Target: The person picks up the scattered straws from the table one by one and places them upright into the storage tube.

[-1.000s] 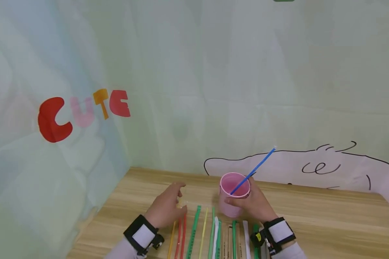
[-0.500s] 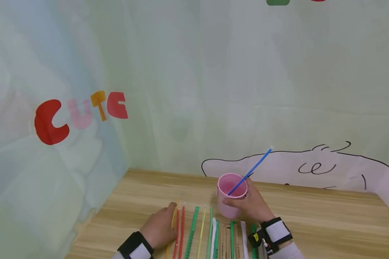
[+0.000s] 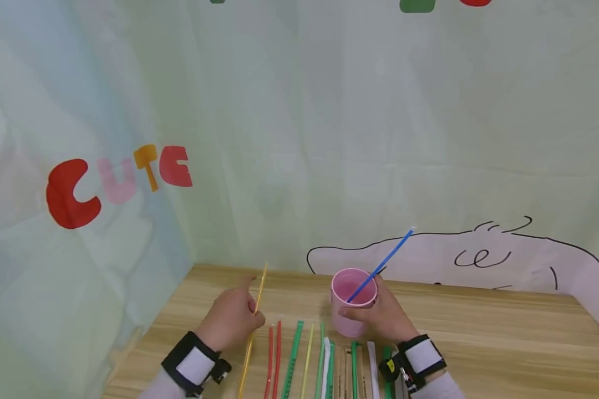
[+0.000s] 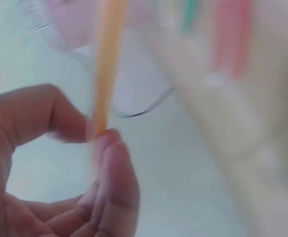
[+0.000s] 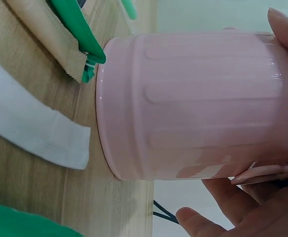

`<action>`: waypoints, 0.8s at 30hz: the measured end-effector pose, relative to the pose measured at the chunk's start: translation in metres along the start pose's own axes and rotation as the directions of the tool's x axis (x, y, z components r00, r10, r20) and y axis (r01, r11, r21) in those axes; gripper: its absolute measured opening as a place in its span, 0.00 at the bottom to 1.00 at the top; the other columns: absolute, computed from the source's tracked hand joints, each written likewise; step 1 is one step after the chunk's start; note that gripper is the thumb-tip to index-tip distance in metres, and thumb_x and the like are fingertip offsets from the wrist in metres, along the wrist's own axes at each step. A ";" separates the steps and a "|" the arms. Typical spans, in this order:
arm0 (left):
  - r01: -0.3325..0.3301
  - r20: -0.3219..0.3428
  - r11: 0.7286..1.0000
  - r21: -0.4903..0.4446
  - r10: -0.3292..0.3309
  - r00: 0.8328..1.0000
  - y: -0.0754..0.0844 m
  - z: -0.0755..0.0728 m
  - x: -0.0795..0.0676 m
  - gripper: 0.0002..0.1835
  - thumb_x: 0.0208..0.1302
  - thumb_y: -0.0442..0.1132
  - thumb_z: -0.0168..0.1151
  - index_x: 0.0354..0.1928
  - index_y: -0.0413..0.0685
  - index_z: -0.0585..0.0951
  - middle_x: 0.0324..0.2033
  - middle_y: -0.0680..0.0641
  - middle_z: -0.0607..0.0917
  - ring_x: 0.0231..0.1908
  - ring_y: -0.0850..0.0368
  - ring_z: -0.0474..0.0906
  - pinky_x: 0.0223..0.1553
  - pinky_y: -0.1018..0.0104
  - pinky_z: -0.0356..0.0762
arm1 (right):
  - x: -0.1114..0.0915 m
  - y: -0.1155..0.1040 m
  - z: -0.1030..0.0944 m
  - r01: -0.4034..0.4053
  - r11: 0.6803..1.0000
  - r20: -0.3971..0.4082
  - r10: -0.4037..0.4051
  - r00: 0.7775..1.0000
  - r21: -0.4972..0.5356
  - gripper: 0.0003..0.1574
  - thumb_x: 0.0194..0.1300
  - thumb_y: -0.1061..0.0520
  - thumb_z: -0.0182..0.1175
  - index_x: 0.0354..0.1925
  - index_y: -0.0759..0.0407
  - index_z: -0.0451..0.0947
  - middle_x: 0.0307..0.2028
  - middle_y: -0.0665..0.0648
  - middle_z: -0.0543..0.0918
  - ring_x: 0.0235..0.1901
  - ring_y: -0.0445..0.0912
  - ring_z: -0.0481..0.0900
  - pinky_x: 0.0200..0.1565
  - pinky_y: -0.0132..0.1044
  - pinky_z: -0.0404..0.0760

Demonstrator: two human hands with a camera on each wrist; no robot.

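An orange-yellow drinking straw (image 3: 248, 354) in a clear sleeve stands steeply tilted over the table, pinched between thumb and finger of my left hand (image 3: 229, 320). In the left wrist view the straw (image 4: 109, 59) is blurred, with the fingertips at its end. My right hand (image 3: 391, 316) grips the side of a pink bucket (image 3: 346, 322), thumb near the rim. A blue straw (image 3: 386, 259) leans out of the bucket toward the right. The right wrist view has the ribbed bucket (image 5: 208, 98) upright, its base at the table and a small handle beside the fingers.
A row of wrapped straws lies along the table front: red (image 3: 278, 354), green (image 3: 292, 360), yellow (image 3: 306, 357), white (image 3: 372, 366) and brown paper ones. Some lie close to the bucket's base. A printed cloth backdrop (image 3: 259, 210) rises behind the wooden table (image 3: 504, 338).
My left hand came down to the orange-yellow straw at the row's left end, took hold of it and raised it leftward. My right hand keeps its grip on the bucket.
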State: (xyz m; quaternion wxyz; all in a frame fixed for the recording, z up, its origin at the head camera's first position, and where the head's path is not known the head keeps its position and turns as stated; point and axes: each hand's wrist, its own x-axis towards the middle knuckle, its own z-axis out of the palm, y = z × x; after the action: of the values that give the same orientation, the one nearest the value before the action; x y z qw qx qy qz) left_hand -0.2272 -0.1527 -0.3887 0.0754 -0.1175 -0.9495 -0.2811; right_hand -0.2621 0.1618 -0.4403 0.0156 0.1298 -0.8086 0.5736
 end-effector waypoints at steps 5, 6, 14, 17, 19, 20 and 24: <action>-0.077 -0.090 0.989 -0.129 0.066 0.994 0.026 -0.027 0.012 0.27 0.52 0.34 0.62 0.56 0.35 0.72 0.27 0.51 0.78 0.23 0.63 0.73 0.26 0.65 0.75 | -0.001 -0.001 -0.001 -0.001 1.000 -0.011 0.001 1.000 -0.003 0.55 0.43 0.50 0.79 0.65 0.51 0.60 0.55 0.57 0.76 0.53 0.49 0.73 0.55 0.57 0.75; -0.095 -0.108 0.983 -0.156 0.078 0.991 0.032 -0.031 0.014 0.24 0.54 0.34 0.62 0.55 0.37 0.72 0.29 0.50 0.79 0.25 0.64 0.75 0.27 0.64 0.77 | -0.001 -0.001 -0.001 -0.002 1.000 -0.011 0.002 1.000 -0.002 0.55 0.43 0.50 0.79 0.65 0.51 0.60 0.55 0.57 0.76 0.53 0.49 0.73 0.55 0.57 0.76; -0.294 -0.363 0.904 -0.311 0.173 0.915 0.074 -0.050 0.033 0.19 0.60 0.36 0.62 0.51 0.44 0.67 0.34 0.49 0.81 0.29 0.66 0.79 0.29 0.60 0.82 | 0.001 0.002 0.001 -0.014 1.000 -0.008 0.014 1.000 -0.002 0.55 0.43 0.49 0.79 0.64 0.50 0.61 0.54 0.56 0.77 0.53 0.48 0.73 0.55 0.56 0.75; -0.347 -0.410 0.856 -0.384 0.179 0.894 0.088 -0.044 0.043 0.19 0.61 0.35 0.63 0.49 0.43 0.66 0.37 0.46 0.80 0.31 0.65 0.81 0.31 0.60 0.85 | 0.002 0.004 0.001 -0.028 1.000 -0.013 0.028 1.000 0.000 0.56 0.42 0.49 0.80 0.64 0.50 0.60 0.55 0.56 0.76 0.53 0.48 0.73 0.55 0.56 0.75; -0.365 -0.415 0.829 -0.423 0.181 0.892 0.093 -0.035 0.050 0.19 0.61 0.33 0.64 0.48 0.43 0.66 0.38 0.44 0.79 0.32 0.64 0.81 0.33 0.60 0.85 | 0.002 0.003 0.001 -0.031 1.000 -0.014 0.031 0.999 0.002 0.56 0.42 0.48 0.80 0.65 0.50 0.59 0.55 0.56 0.76 0.53 0.48 0.73 0.55 0.56 0.75; -0.369 -0.410 0.821 -0.436 0.184 0.893 0.095 -0.030 0.054 0.19 0.61 0.33 0.64 0.48 0.43 0.66 0.38 0.44 0.79 0.33 0.64 0.81 0.34 0.60 0.85 | 0.002 0.003 0.002 -0.030 1.000 -0.013 0.030 0.999 0.002 0.56 0.43 0.49 0.79 0.65 0.50 0.59 0.55 0.56 0.76 0.53 0.48 0.72 0.56 0.56 0.75; -0.348 -0.353 0.827 -0.442 0.196 0.915 0.098 -0.006 0.063 0.19 0.62 0.34 0.64 0.49 0.47 0.65 0.37 0.46 0.80 0.32 0.64 0.81 0.33 0.63 0.85 | 0.001 0.002 0.002 -0.033 0.999 -0.015 0.033 0.999 0.007 0.55 0.43 0.48 0.79 0.65 0.49 0.60 0.55 0.54 0.76 0.53 0.47 0.72 0.56 0.56 0.74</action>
State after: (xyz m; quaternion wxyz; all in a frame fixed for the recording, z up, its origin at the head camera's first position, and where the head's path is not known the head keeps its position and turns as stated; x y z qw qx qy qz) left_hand -0.2609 -0.0644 -0.3203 0.2221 -0.2256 -0.7964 -0.5154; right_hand -0.2629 0.1605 -0.4422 0.0115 0.1121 -0.8086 0.5775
